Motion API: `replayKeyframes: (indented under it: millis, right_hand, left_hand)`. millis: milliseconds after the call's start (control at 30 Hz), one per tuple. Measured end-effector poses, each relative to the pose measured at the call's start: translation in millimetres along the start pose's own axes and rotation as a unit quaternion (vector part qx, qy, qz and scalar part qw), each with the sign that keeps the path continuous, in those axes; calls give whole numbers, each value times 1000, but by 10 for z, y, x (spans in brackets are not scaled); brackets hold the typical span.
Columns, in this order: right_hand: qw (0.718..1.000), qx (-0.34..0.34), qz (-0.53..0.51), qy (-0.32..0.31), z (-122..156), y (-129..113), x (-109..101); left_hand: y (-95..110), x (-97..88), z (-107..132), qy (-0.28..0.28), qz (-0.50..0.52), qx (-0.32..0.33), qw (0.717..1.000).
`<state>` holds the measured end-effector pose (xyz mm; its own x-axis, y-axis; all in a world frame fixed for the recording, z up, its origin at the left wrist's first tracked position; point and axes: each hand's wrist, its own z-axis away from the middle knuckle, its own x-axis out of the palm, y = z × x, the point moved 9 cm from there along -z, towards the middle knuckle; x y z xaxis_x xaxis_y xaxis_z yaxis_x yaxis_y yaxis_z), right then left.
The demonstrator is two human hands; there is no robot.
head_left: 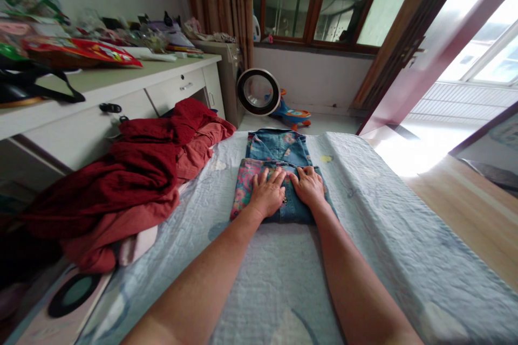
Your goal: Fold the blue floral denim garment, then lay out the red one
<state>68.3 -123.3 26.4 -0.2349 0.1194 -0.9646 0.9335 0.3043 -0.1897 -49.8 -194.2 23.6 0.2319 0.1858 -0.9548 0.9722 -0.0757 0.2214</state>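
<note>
A folded blue denim garment (278,148) with floral pink patches lies on the pale blue quilted bed cover (364,226) in front of me. My left hand (267,191) rests flat on its near folded part, fingers stretched out. Beside it, my right hand (309,186) also lies flat on the denim, fingers spread. Both palms press down on the fabric and neither hand grips anything.
A heap of dark red and rust clothes (133,178) sits on the bed's left side. A white desk (121,97) with drawers and clutter stands at the left. A round fan (258,91) and a toy (297,115) are on the floor beyond the bed. An open door (424,54) and wooden floor (465,210) are at the right.
</note>
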Motion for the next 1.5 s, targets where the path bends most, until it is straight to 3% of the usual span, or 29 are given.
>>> replayKeyframes:
  millis: [300, 433, 667, 800, 867, 967, 1067, 1500]
  right_hand:
    - [997, 31, -22, -74, -74, 36, 184]
    - [994, -1, -30, -106, -113, 66, 201]
    - [994, -96, -33, -36, 38, 203, 36]
    - [998, -22, 3, -59, 140, 306, -31]
    - [998, 3, 16, -57, 216, 226, -78]
    - [999, -49, -6, -13, 356, -99, -145]
    - [998, -58, -31, 1, 476, -215, -101]
    - [1000, -24, 4, 2, 518, 222, -108]
  left_hand:
    - [12, -26, 26, 13, -9, -6, 1000]
    - [4, -11, 25, 11, -9, -9, 1000]
    - [-2, -5, 24, 21, -7, -7, 1000]
    - [4, -19, 27, 16, -5, -12, 1000]
    - [7, -32, 27, 16, -5, -14, 1000]
    - [7, -36, 26, 14, -6, -13, 1000]
    - [-1, -26, 25, 15, -11, -14, 1000]
    - [1, -2, 28, 20, -11, 0, 1000]
